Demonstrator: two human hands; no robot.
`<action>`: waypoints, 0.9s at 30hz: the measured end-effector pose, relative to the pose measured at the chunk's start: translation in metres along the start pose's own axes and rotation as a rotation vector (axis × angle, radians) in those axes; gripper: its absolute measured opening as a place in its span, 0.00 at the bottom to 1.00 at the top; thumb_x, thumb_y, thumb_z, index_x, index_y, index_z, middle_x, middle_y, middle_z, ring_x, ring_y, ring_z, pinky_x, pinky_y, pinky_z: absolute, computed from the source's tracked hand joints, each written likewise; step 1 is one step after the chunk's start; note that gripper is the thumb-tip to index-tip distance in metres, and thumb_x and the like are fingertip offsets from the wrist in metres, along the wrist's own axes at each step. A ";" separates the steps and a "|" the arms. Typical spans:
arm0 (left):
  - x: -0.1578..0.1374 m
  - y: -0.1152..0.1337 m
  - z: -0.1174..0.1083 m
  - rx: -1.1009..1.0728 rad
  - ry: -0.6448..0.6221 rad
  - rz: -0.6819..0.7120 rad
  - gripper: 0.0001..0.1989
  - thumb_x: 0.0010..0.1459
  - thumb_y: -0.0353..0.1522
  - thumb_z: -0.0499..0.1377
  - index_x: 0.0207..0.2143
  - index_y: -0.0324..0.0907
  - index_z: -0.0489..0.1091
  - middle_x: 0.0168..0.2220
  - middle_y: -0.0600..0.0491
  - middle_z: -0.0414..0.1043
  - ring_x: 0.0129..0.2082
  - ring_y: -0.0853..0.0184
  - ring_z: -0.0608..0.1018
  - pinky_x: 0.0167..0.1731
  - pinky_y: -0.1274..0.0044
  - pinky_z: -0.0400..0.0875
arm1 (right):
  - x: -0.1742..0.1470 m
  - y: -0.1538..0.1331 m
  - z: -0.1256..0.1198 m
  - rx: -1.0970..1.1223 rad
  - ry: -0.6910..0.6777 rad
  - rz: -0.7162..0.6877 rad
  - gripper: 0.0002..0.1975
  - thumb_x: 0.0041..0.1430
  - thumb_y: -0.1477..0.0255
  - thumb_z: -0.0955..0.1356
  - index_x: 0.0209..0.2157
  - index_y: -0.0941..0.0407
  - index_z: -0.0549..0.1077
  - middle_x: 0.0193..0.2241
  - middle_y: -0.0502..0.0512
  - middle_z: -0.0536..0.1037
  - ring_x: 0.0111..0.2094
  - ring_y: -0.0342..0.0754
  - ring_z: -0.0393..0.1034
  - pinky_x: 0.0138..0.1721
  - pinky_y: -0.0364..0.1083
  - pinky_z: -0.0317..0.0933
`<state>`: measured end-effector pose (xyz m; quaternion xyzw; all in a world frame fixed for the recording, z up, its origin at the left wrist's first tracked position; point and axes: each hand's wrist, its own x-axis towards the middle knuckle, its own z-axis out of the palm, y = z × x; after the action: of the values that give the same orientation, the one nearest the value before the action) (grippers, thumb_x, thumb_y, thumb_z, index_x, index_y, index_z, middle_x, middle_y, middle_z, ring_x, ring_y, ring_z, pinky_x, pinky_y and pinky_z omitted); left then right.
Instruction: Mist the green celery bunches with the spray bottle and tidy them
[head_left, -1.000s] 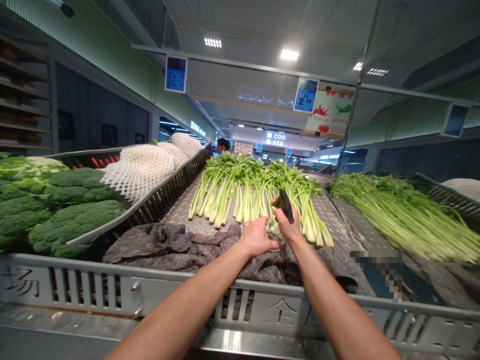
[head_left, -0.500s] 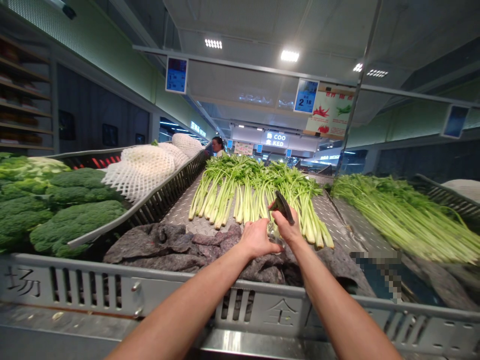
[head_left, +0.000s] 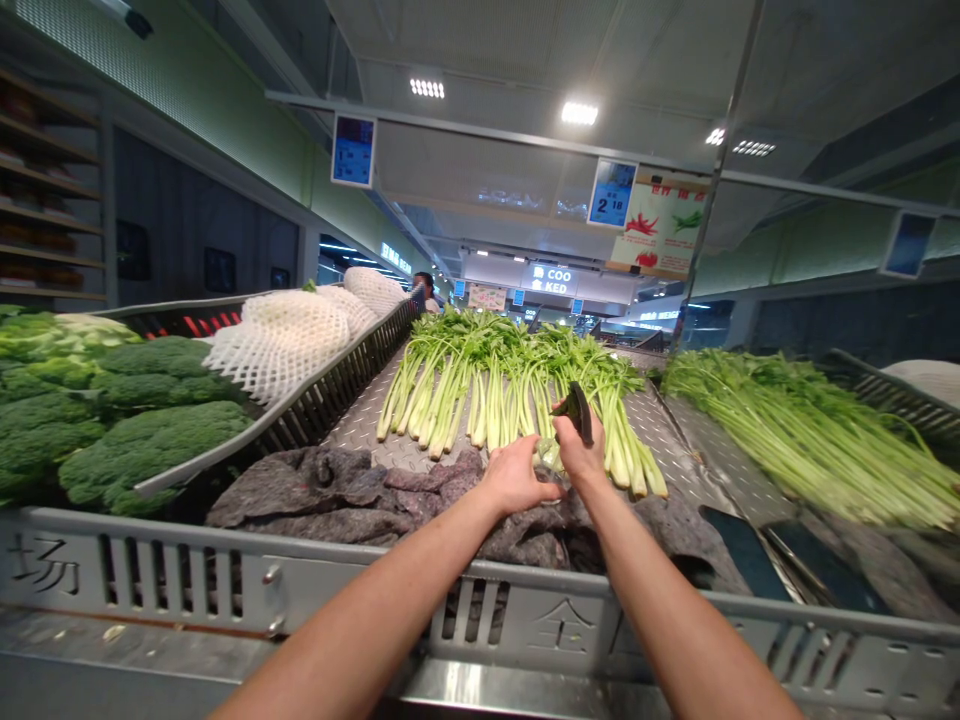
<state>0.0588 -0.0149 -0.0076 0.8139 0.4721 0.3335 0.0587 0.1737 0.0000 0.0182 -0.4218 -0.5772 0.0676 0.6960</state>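
Note:
In front of the celery [head_left: 502, 390], my two hands come close together over a crumpled grey cloth [head_left: 315, 500]. My right hand [head_left: 581, 452] is closed round a dark, curved object [head_left: 576, 412] that sticks up above its fingers. A clear, shiny piece [head_left: 549, 455] shows between the hands; whether it joins the dark object cannot be made out. My left hand [head_left: 517, 475] curves round this clear piece from the left, thumb toward the right hand. The celery bunches lie side by side on a patterned metal shelf [head_left: 360, 420], leaves away from me.
Broccoli [head_left: 150, 425] and white net-wrapped produce [head_left: 277, 330] fill the left side, behind a black slatted divider [head_left: 352, 365]. A grey slatted rail [head_left: 337, 580] runs along the front. A phone-like dark slab [head_left: 742, 550] lies by the mirror [head_left: 810, 300] at right. A person [head_left: 424, 288] stands far back.
My right hand has shifted slightly right with the dark object, which now stands more upright. The left hand has barely moved. The person at the back has moved a little left.

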 end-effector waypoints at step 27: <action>0.000 0.003 -0.003 -0.046 0.069 -0.020 0.33 0.40 0.46 0.58 0.48 0.42 0.58 0.47 0.51 0.66 0.46 0.62 0.69 0.45 0.73 0.62 | 0.004 0.006 -0.001 0.013 0.093 0.119 0.14 0.42 0.63 0.64 0.30 0.57 0.70 0.26 0.51 0.72 0.28 0.46 0.64 0.31 0.44 0.58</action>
<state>0.0593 -0.0174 -0.0034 0.7957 0.4741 0.3715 0.0641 0.1786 0.0053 0.0176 -0.4536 -0.5177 0.0932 0.7194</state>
